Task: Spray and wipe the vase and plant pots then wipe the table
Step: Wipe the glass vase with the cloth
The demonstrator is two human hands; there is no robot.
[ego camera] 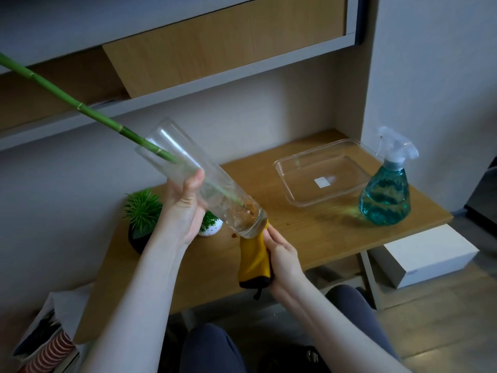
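My left hand [183, 208] grips a tall clear glass vase [172, 149] around its middle and holds it tilted above the wooden table [322, 235], base down to the right. A green bamboo stalk [80, 106] sticks out of its mouth toward the upper left. My right hand [282, 254] holds a yellow cloth [255, 262] pressed against the vase's base. Two small plant pots stand on the table behind my left forearm: a dark one with spiky green leaves [141, 211] and a white one [212, 227].
A clear plastic tray [285, 173] lies at the back right of the table. A spray bottle of blue liquid [386, 195] stands at the right edge. Shelves run along the wall above. A white box [422, 254] sits on the floor at right.
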